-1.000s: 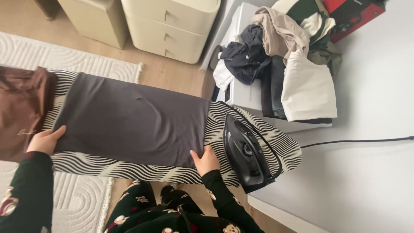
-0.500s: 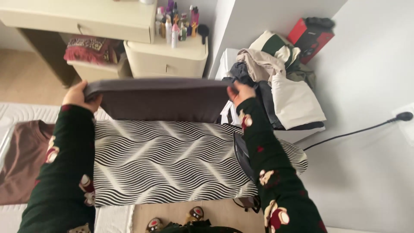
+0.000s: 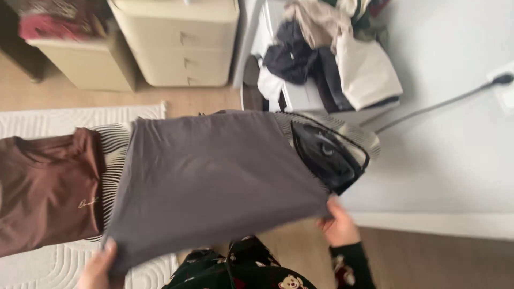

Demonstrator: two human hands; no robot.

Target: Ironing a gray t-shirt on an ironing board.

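The ironing board point(image 3: 115, 142) is mostly covered by the grey cloth point(image 3: 214, 176), spread flat, near edge hanging toward you. It looks light, soft and limp; expect it to sag, so keep hold at the near corners. Your left hand point(image 3: 99, 267) pinches the near-left corner, your right hand point(image 3: 338, 225) grips the near-right one. The black iron point(image 3: 329, 155) sits just right of the cloth, and a brown shirt point(image 3: 48, 187) lies left.

grey cloth point(image 3: 214, 176) spread flat, near corners lifted
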